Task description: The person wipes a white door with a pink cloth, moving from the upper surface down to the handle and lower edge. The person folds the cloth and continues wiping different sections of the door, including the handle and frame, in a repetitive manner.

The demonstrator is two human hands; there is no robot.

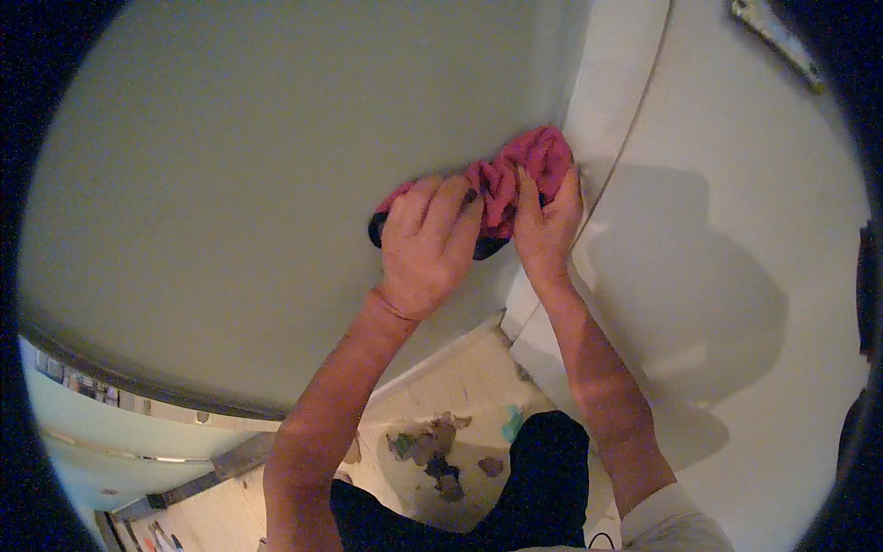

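Observation:
A crumpled pink and black cloth (pixel 493 190) lies against a broad greenish-grey surface (pixel 262 172), close to where it meets a white surface. My left hand (pixel 431 241) is closed over the cloth's left part, pressing it to the grey surface, with a dark bit showing between the fingers. Farther right, the thumb and fingers of my right hand (pixel 548 221) grip the cloth's upper part at the edge. Some of the cloth is hidden under both hands.
A thin cord or seam (pixel 638 114) runs along the white surface (pixel 745 207) at right. Several crumpled scraps (pixel 428 441) lie on the floor by my knees, with a teal scrap (pixel 512 422) nearby. Small tools (pixel 160 537) are at lower left. An elongated object (pixel 776 43) is at upper right.

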